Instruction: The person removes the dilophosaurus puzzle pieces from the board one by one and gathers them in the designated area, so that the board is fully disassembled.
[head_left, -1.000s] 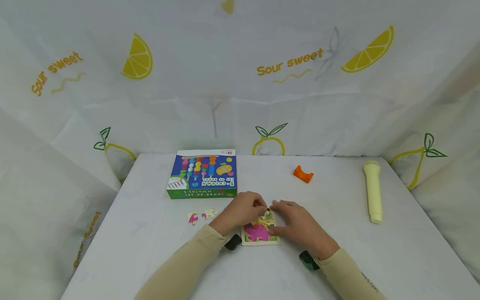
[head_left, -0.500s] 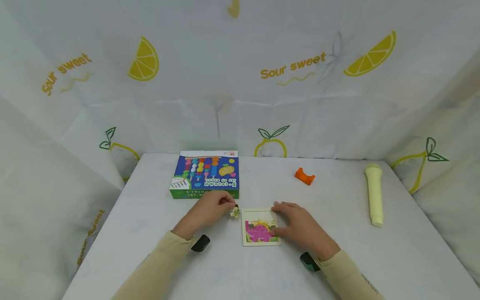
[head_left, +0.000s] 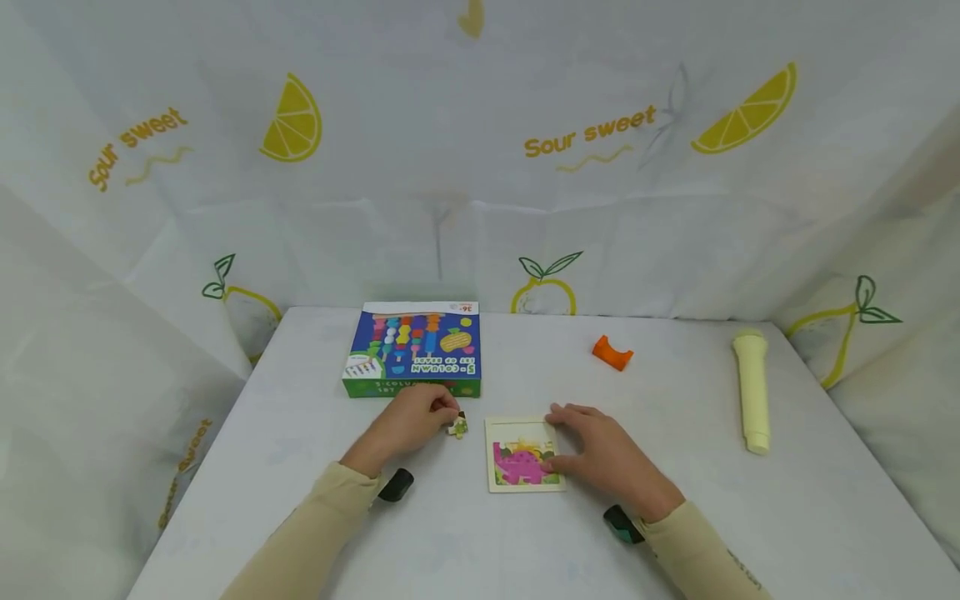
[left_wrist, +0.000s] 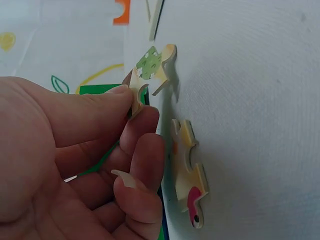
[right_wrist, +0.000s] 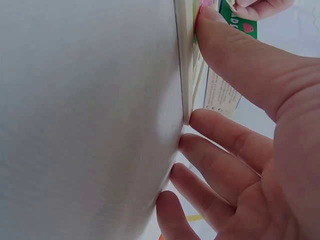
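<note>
My left hand [head_left: 415, 419] pinches a green-and-cream jigsaw piece [head_left: 458, 426] between thumb and fingertips. In the left wrist view this puzzle piece [left_wrist: 151, 65] tilts up close to the tabletop. Beside that hand lies loose puzzle wood [left_wrist: 187, 170] with a pink patch; in the head view the left hand and wrist hide it. A square puzzle tray [head_left: 517, 429] lies flat, a pink dinosaur [head_left: 517, 465] filling its lower part and its upper strip bare. My right hand [head_left: 611, 457] rests at the tray's right side, thumb on the picture, forefinger touching the frame corner.
A blue and green bead-set box [head_left: 412, 346] stands just behind the left hand. Farther back on the right lie an orange curved block [head_left: 612, 353] and a pale yellow stick [head_left: 752, 392]. White printed cloth [head_left: 480, 233] surrounds the table.
My left hand has lifted a puzzle piece out of the tray's upper part and carried it left, to beside the bead-set box. The right hand has stayed at the tray.
</note>
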